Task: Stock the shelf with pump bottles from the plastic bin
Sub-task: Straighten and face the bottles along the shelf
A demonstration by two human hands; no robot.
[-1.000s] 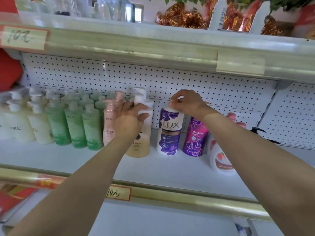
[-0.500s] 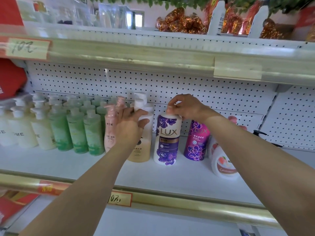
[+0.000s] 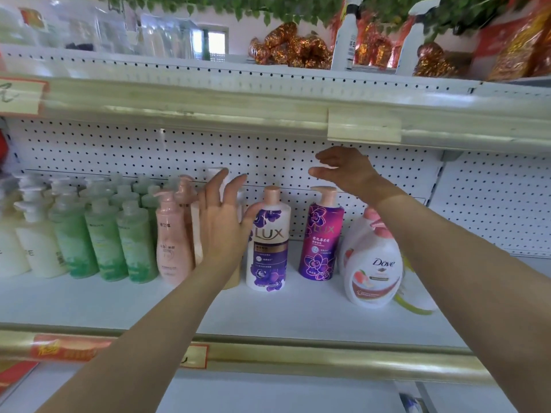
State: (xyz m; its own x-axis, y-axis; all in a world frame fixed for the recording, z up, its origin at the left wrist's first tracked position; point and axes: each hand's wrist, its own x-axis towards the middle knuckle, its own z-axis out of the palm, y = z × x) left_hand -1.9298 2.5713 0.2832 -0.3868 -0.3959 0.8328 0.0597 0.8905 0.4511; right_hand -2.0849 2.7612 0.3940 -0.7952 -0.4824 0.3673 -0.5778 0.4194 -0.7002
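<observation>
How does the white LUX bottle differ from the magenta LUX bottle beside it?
The white LUX bottle has a white body; the magenta LUX bottle is magenta to purple. The white one stands nearer the front, the magenta one further back. Both stand upright, with pink tops and purple flowers.

The white shelf (image 3: 298, 311) carries upright pump bottles in a line. At far left stand cream bottles (image 3: 35, 251) with white pumps. Beside them are green bottles (image 3: 101, 242) several rows deep, then two pink bottles (image 3: 171, 239), one behind the other. Next comes a pale bottle (image 3: 196, 234), of which only a strip of side and a white pump show. Right of it stands a white Lux bottle (image 3: 268, 248) with purple flowers and a rose-gold pump, a gap apart from a magenta Lux bottle (image 3: 320, 242). Furthest right, nearer the front edge, stands a rounded white Dove bottle (image 3: 372, 272) with a pink pump.
</observation>
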